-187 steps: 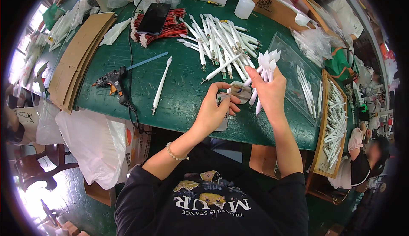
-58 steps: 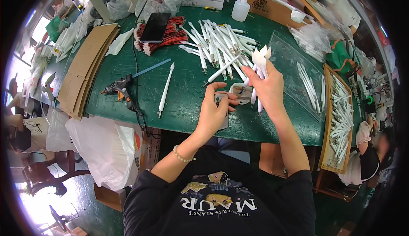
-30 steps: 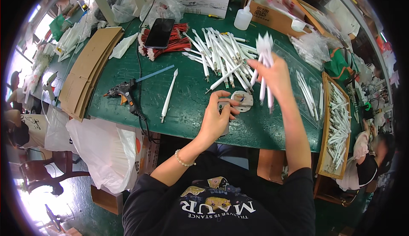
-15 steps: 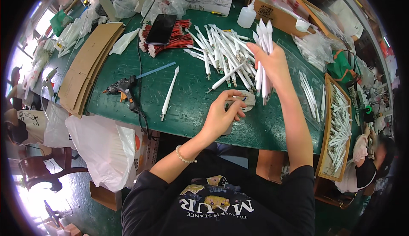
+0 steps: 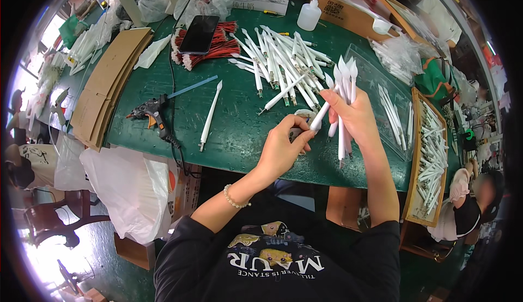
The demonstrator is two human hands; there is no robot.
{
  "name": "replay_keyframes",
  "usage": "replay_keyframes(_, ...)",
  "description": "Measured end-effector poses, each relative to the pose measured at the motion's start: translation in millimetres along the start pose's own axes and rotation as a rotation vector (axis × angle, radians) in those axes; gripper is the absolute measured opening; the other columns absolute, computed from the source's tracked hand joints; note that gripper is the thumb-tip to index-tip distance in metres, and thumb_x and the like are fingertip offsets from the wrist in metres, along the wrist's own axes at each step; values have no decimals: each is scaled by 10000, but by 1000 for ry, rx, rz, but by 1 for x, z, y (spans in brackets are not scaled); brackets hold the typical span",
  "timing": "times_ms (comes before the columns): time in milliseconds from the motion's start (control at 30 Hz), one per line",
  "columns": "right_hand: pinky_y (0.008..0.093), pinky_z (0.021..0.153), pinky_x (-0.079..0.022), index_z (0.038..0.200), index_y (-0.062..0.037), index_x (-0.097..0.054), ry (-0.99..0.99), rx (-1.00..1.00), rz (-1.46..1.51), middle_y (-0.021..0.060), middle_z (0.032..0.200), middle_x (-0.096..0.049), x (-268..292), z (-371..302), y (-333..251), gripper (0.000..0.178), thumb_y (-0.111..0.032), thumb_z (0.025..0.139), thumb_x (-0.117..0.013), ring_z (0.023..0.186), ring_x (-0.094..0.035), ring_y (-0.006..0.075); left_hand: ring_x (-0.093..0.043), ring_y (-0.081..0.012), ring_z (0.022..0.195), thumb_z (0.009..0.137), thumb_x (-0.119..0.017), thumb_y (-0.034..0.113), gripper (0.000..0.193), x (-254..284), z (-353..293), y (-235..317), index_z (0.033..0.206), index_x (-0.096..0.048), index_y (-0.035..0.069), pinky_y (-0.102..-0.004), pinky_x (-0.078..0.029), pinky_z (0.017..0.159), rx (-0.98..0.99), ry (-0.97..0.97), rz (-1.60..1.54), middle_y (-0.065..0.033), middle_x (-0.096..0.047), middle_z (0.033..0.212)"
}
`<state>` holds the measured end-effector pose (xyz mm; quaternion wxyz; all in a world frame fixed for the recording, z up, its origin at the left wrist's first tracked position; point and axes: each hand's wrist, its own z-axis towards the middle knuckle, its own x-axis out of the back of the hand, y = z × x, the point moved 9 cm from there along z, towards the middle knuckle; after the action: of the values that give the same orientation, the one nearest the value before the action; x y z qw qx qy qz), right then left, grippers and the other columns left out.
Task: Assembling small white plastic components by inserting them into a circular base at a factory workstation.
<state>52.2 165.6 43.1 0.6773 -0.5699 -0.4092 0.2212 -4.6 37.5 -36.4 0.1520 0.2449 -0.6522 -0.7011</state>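
My right hand (image 5: 357, 118) is closed round a bunch of slim white candle-shaped sticks (image 5: 343, 86), their pointed flame-like tips up. One of these, a tilted stick (image 5: 321, 115), slants down to my left hand (image 5: 289, 145), whose thumb and fingers pinch at its lower end. Part of a pale round disc (image 5: 305, 114) shows behind my left fingers; the rest is hidden. Beyond my hands lies a loose pile of the same white sticks (image 5: 280, 56), some with bare metal or green ends. A single white stick (image 5: 211, 115) lies apart on the left.
On the green table (image 5: 234, 144) are a glue gun (image 5: 152, 111), cardboard sheets (image 5: 111, 86), and a black phone (image 5: 199, 35) on red wire bundles (image 5: 223, 46). A squeeze bottle (image 5: 309, 16) stands behind. At right are a clear tray (image 5: 370, 73) and a wooden tray (image 5: 409, 193) of white sticks.
My right hand has come down nearer my left with the bunch. One stick now slants out of it, its lower end at my left fingers, which were near the pale disc.
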Motion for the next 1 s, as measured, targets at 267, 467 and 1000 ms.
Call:
replay_keyframes(267, 215, 507, -424, 931, -1, -611, 235, 76, -65, 13, 676, -574, 27, -9, 2, 266, -260, 903, -667, 566, -526, 62, -631, -154, 727, 932, -508, 37, 247, 19, 2, -6, 1151, -421, -33, -260, -514, 594, 34, 63, -102, -142, -551, 1054)
replay_keyframes(467, 232, 499, -413, 967, 3, -626, 273, 116, -250, 9, 677, -572, 15, -11, 3, 251, -232, 896, -677, 566, -521, 64, -623, -168, 768, 919, -450, 15, 294, 18, 2, -19, 1197, -372, -39, -270, -515, 673, 113, 58, -184, -146, -585, 970)
replay_keyframes(1000, 234, 488, -410, 988, 7, -625, 272, 145, -251, 12, 667, -577, 1, -6, 0, 274, -244, 894, -678, 550, -517, 62, -633, -176, 793, 925, -444, 4, 294, 17, 2, -19, 1206, -369, -41, -274, -517, 687, 62, 54, -174, -175, -607, 1003)
